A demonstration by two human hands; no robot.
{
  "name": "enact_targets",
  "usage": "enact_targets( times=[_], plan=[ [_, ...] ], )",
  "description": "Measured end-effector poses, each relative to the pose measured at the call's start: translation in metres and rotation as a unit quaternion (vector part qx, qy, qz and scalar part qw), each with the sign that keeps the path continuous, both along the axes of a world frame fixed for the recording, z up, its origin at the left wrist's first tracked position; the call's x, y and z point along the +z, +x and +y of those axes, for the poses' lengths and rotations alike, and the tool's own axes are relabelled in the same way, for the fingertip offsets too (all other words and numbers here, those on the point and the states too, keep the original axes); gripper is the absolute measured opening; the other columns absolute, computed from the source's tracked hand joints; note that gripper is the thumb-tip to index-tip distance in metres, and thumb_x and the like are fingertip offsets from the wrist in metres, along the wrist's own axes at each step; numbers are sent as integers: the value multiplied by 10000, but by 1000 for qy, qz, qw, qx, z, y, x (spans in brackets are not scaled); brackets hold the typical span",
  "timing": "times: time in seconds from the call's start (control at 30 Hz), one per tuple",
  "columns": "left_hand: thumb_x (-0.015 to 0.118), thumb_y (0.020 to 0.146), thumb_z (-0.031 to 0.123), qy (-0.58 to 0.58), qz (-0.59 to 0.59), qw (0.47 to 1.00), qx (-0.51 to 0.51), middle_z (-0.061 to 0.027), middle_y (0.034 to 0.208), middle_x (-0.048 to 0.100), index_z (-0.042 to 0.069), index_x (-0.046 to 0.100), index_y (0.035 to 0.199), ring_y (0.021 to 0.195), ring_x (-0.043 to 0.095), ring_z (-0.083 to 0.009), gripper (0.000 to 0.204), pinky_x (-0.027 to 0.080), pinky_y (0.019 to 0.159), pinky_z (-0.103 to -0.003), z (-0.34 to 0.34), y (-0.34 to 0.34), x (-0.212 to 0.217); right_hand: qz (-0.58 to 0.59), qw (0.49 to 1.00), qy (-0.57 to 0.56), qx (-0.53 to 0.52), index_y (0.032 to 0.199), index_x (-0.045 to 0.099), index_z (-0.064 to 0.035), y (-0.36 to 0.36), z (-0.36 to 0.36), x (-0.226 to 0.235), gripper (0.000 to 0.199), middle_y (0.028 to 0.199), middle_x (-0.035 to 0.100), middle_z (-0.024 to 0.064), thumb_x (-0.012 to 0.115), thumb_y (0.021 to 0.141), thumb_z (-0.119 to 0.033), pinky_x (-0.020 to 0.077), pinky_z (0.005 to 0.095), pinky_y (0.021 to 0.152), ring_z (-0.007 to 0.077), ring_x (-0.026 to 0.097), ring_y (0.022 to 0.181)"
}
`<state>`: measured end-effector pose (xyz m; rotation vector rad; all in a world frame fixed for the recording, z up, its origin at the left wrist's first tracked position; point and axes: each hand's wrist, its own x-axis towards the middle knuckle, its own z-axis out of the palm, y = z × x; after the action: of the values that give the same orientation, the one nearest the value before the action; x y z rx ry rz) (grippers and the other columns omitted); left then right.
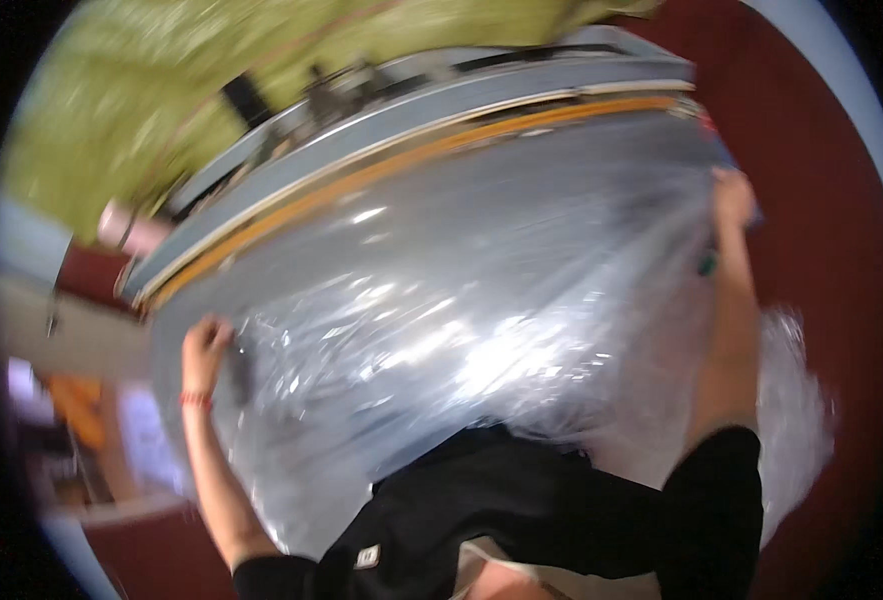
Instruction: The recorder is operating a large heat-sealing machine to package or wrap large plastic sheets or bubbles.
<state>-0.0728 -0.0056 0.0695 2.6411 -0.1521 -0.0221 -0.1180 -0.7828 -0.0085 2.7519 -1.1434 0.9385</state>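
A wide clear plastic sheet point(431, 345), wrinkled and shiny with glare, lies spread across a grey work table point(521, 170) before me. My left hand point(206, 352), with a red band at the wrist, is closed in a pinch at the sheet's left side, above the table. Far to the right, my right hand point(731, 200) grips the sheet near the table's right end, arm stretched out. From there the film runs in taut creases toward the middle. A small dark green thing point(707, 262) shows beside my right wrist. Motion blurs some finger detail.
An orange strip point(401, 170) and a grey rail point(441, 100) run along the table's far edge. Behind are dark tools point(331, 98), a pink roll point(133, 230) and yellow-green sheeting point(151, 100). More plastic point(793, 420) hangs at right over reddish-brown floor point(811, 200).
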Motion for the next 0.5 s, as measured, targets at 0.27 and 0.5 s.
enact_targets(
  times=[0.27, 0.5],
  plan=[
    [598, 758, 156, -20, -181, 981, 71, -42, 638, 570, 15, 589, 787, 568, 525, -115, 145, 412, 525, -239, 15, 50, -64, -145, 964, 181, 132, 987, 564, -4, 1, -134, -51, 334, 933, 593, 89, 533, 827, -295, 415, 278, 758, 160, 544, 853],
    [646, 700, 231, 73, -279, 950, 117, -104, 683, 595, 47, 601, 732, 648, 564, -253, 192, 438, 596, -330, -2, 66, -79, -289, 873, 327, 218, 1082, 511, 8, -43, -107, 0, 348, 1037, 535, 61, 496, 869, -267, 382, 265, 838, 149, 501, 941]
  ],
)
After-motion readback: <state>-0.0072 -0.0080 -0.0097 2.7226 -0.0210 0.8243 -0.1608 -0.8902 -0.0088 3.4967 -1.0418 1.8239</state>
